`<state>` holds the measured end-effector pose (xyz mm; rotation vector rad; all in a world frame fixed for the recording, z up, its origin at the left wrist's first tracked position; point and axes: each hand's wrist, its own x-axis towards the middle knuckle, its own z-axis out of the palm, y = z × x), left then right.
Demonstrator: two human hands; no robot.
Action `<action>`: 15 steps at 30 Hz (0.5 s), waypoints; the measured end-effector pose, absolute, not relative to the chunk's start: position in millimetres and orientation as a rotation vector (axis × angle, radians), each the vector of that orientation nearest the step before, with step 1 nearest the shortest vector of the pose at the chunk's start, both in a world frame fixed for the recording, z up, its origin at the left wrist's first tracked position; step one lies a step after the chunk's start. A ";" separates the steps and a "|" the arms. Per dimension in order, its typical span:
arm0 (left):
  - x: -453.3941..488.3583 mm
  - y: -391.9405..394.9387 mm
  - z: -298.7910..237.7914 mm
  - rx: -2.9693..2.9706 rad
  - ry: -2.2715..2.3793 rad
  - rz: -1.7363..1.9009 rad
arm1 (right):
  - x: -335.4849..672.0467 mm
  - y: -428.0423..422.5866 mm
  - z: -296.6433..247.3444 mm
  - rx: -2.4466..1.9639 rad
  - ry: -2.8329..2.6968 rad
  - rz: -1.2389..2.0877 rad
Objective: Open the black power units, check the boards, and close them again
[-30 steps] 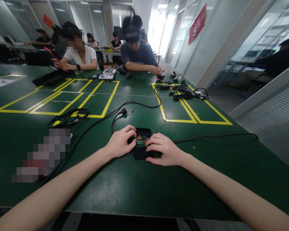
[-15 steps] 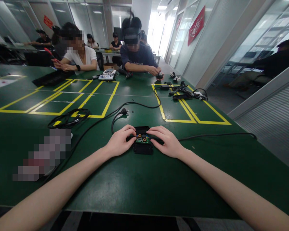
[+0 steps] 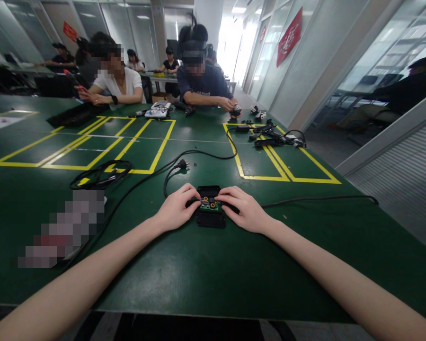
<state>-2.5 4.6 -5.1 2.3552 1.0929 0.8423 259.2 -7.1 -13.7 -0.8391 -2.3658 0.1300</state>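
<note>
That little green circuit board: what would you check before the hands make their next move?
1. Left hand and right hand at the circuit board: ok, one at each end.
2. Far case half and near case half opened apart: ok, they lie on either side.
3. Board covered: not ok, its parts are exposed.
4. Plug loose: ok, it lies on the green table, prongs bare.
5. Connections sound: cannot tell, too small and partly hidden.
</note>
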 end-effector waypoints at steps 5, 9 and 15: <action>-2.0 5.8 -1.5 2.328 1.055 0.877 | 259.9 -8.0 -14.6 -0.902 -2.327 0.184; -2.3 5.7 0.8 2.310 1.050 0.911 | 262.4 -6.6 -16.0 -1.041 -2.258 0.196; -2.6 4.8 2.6 2.309 1.049 0.966 | 263.0 -7.6 -14.3 -1.075 -2.218 0.160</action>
